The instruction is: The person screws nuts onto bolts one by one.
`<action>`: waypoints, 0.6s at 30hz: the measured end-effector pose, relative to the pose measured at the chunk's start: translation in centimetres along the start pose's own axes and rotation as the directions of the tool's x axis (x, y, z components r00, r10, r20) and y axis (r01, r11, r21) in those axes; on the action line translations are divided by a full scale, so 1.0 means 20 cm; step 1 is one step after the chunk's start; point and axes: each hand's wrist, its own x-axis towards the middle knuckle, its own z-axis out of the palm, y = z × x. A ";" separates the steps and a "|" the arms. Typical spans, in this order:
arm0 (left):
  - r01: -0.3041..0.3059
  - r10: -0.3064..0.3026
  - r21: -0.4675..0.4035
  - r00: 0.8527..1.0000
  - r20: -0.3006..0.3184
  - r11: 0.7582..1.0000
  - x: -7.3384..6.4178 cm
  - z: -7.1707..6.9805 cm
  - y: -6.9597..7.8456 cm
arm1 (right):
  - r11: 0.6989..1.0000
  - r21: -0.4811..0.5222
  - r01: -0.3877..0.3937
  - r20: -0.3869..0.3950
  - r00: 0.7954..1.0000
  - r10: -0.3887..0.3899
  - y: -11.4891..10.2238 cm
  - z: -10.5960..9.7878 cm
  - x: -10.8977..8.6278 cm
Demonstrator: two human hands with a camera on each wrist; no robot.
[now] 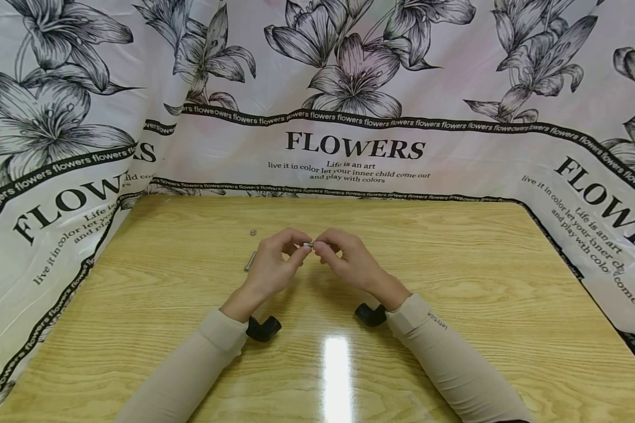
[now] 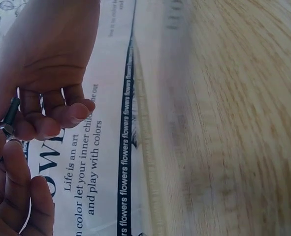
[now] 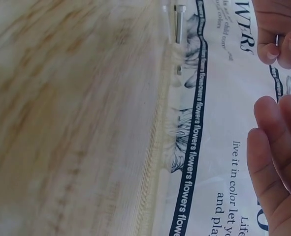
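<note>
Between the fingertips of both hands is a small metal bolt [image 1: 308, 244]. My left hand [image 1: 274, 267] pinches it with thumb and index finger, and my right hand [image 1: 349, 261] pinches its other end. In the left wrist view, the bolt's dark threaded shank [image 2: 12, 109] slants toward the left palm. A shiny hexagonal piece [image 2: 6, 129] sits on it near the meeting fingertips; whether this is the head or a nut I cannot tell. Left of my left hand lie a second bolt [image 1: 250, 261] and a loose nut [image 1: 253, 232]. The right wrist view hides the held bolt.
The wood-grain table [image 1: 481, 276] extends around both hands. A white flower-printed cloth [image 1: 232, 147] rises behind it and along its sides. Black curved pieces [image 1: 264, 329] sit at the left and right cuffs. Light glares off the table near the front.
</note>
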 end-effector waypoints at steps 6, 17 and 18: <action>-0.005 0.005 -0.016 1.000 -0.003 1.000 0.00 0.00 0.00 | 1.000 0.004 0.019 -0.030 0.999 -0.019 -0.15 -0.03 0.02; -0.011 0.011 -0.009 1.000 0.000 1.000 0.00 0.00 0.00 | 0.995 -0.013 0.098 -0.030 0.995 -0.099 -0.16 -0.03 0.02; -0.011 0.011 -0.010 1.000 0.001 1.000 0.00 0.00 0.00 | 0.996 -0.015 0.086 -0.026 0.996 -0.086 -0.16 -0.03 0.02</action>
